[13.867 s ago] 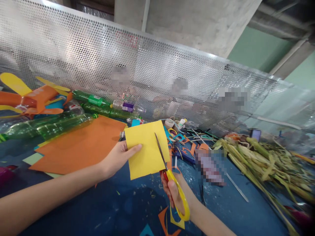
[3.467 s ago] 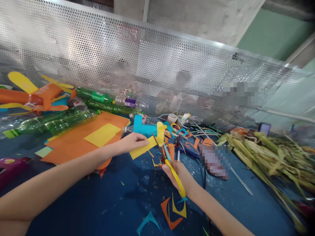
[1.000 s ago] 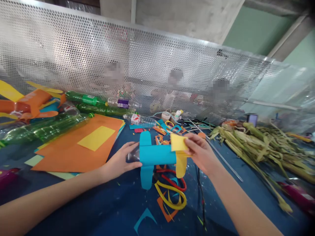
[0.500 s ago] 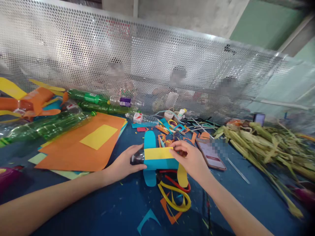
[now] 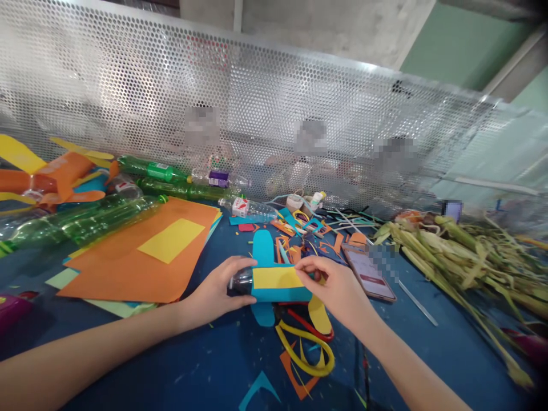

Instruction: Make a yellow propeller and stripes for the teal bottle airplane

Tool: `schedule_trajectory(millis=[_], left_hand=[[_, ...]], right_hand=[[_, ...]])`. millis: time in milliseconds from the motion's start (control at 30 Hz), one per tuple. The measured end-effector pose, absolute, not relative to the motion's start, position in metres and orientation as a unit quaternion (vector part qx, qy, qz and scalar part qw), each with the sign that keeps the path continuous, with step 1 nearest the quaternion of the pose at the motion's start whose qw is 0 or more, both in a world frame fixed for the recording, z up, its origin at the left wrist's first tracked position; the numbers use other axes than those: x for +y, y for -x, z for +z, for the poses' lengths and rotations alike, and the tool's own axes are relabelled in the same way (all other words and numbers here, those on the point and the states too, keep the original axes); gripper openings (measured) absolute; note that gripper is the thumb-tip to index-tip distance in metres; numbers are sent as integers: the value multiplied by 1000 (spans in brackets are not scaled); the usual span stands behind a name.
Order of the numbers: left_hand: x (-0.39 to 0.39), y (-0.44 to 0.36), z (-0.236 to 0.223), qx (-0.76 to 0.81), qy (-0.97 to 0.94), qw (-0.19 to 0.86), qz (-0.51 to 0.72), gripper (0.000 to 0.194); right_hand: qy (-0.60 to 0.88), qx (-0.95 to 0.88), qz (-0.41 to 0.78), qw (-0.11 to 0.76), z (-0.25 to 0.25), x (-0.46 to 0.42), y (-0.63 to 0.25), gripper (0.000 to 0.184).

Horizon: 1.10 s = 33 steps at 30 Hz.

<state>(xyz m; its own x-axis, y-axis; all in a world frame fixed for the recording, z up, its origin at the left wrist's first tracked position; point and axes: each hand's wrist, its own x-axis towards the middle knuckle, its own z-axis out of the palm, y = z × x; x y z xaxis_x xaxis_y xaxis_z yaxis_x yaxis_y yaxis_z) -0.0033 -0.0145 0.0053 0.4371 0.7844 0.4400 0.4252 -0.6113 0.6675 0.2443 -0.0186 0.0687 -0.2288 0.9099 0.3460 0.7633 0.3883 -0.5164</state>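
Observation:
My left hand point(image 5: 216, 290) is closed around the dark end of a plastic bottle point(image 5: 242, 281) lying on its side. Blue paper point(image 5: 282, 295) wraps the bottle's body, and rounded blue flaps stick out on the far side point(image 5: 262, 246) and near side point(image 5: 262, 314). Along the top of the wrap lies a yellow paper strip point(image 5: 274, 278). At the strip's right end, the thumb and forefinger of my right hand point(image 5: 329, 281) pinch its edge. A yellow rounded paper piece point(image 5: 319, 317) shows below that hand; how it is attached is hidden.
Orange paper sheets point(image 5: 128, 274) are stacked at left, a yellow rectangle point(image 5: 172, 240) on top. Green bottles point(image 5: 115, 220) lie behind. Paper scraps point(image 5: 295, 251), a phone point(image 5: 369, 273) and dried husks point(image 5: 445, 262) spread rightward. A yellow loop point(image 5: 329, 362) lies in front; a perforated metal screen point(image 5: 265, 114) stands behind.
The bottle has turned a little, and the yellow strip now sits slightly nearer me. My left fingers have shifted onto the edge of the blue wrap. My right hand still pinches the strip.

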Motion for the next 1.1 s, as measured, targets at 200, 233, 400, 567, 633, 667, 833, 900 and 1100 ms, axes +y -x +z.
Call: schedule_trajectory(millis=[200, 233, 400, 567, 633, 667, 833, 900, 1100], left_hand=[[-13, 4, 6, 362, -835, 220, 352, 42], [-14, 4, 6, 363, -835, 220, 349, 42], [-14, 4, 5, 365, -836, 216, 348, 41], [-13, 4, 5, 365, -835, 220, 348, 37], [-12, 4, 4, 367, -831, 225, 352, 38], [-12, 4, 4, 368, -829, 227, 355, 38], [-9, 3, 3, 391, -782, 293, 388, 47], [-6, 4, 4, 409, -734, 342, 420, 56], [10, 13, 7, 478, -544, 405, 557, 60]], right_hand=[[542, -780, 108, 293, 71, -21, -242, 12], [542, -781, 104, 293, 71, -22, -241, 12], [538, -782, 87, 302, 70, -22, -240, 11], [530, -792, 54, 297, 69, -22, -239, 11], [517, -804, 50, 292, 70, -22, -239, 11], [507, -809, 53, 292, 71, -22, -239, 11], [492, -758, 119, 411, 78, -17, -249, 15], [495, -684, 145, 517, 80, -10, -258, 20], [508, -559, 244, 608, 61, 22, -283, 23]])
